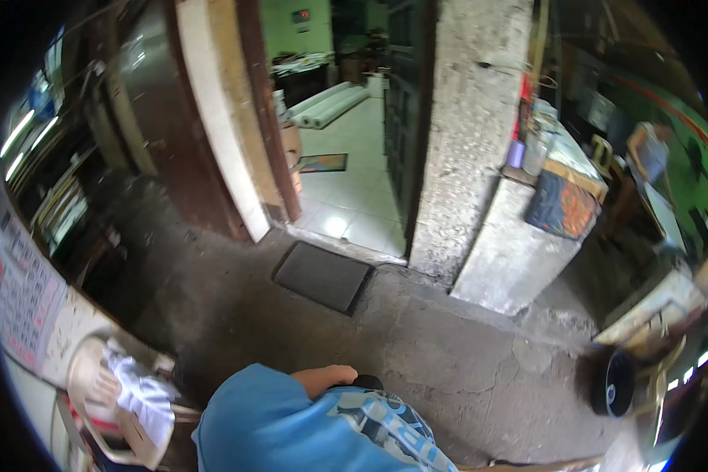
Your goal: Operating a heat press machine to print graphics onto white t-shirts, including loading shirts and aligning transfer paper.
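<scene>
At the lower middle, below my blue printed T-shirt sleeve (252,401), my bare forearm reaches toward the right. My left hand (340,374) has its fingers curled, beside dark cloth (368,381) at the edge of the shirt; whatever it may hold is hidden. My right hand is out of sight. To the left, a beige plastic chair (86,370) has white cloth (134,385) draped on it.
An open doorway with a dark mat (322,275) before it leads to white rolls (330,106). A concrete pillar (468,157) and ledge (499,252) stand right of it. A black tub (610,381) is lower right. Another person (645,153) bends over a white board (661,216).
</scene>
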`<state>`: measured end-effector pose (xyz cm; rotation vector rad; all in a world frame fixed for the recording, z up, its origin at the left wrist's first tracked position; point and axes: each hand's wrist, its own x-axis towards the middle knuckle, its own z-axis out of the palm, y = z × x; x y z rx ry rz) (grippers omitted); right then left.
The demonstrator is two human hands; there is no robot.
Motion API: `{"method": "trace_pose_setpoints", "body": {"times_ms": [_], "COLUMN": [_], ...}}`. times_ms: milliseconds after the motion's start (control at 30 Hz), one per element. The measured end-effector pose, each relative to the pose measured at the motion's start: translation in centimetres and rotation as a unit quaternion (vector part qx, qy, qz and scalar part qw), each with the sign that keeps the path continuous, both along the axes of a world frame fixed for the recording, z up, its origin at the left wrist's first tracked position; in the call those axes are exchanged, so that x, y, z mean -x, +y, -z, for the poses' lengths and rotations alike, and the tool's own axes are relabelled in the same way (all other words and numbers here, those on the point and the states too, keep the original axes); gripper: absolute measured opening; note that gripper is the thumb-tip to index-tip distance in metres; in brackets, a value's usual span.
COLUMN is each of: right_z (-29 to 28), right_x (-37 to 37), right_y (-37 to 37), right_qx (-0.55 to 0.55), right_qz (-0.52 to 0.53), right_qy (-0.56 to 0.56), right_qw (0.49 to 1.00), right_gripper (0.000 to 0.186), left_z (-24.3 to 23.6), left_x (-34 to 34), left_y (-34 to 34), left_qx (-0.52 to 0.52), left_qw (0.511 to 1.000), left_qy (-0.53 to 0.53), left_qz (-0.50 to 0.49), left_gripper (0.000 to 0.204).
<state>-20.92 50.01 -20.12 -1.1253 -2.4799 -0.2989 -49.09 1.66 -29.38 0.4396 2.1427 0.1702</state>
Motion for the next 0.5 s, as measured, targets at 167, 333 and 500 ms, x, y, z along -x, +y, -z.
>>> {"method": "trace_pose_setpoints", "body": {"times_ms": [167, 333, 500], "right_z": [0.7, 5.5, 10.3], "right_x": [-5.2, -8.9, -9.5], "right_y": [-7.1, -9.7, -7.6], "right_qx": [0.057, 0.075, 0.09], "right_qz": [0.141, 0.198, 0.184], "right_qy": [-0.02, -0.036, -0.037], "right_qw": [0.988, 0.977, 0.978], "right_gripper": [0.051, 0.062, 0.052], "left_z": [1.4, 0.5, -1.1], "left_x": [-0.2, 0.6, 1.9], "left_y": [-1.2, 0.7, 2.8], "left_qx": [-0.041, -0.014, 0.029], "left_qw": [0.998, 0.997, 0.989], "left_qy": [-0.036, -0.041, -0.015], "left_qz": [0.007, 0.06, 0.142], "left_gripper": [0.034, 0.033, 0.031]}}
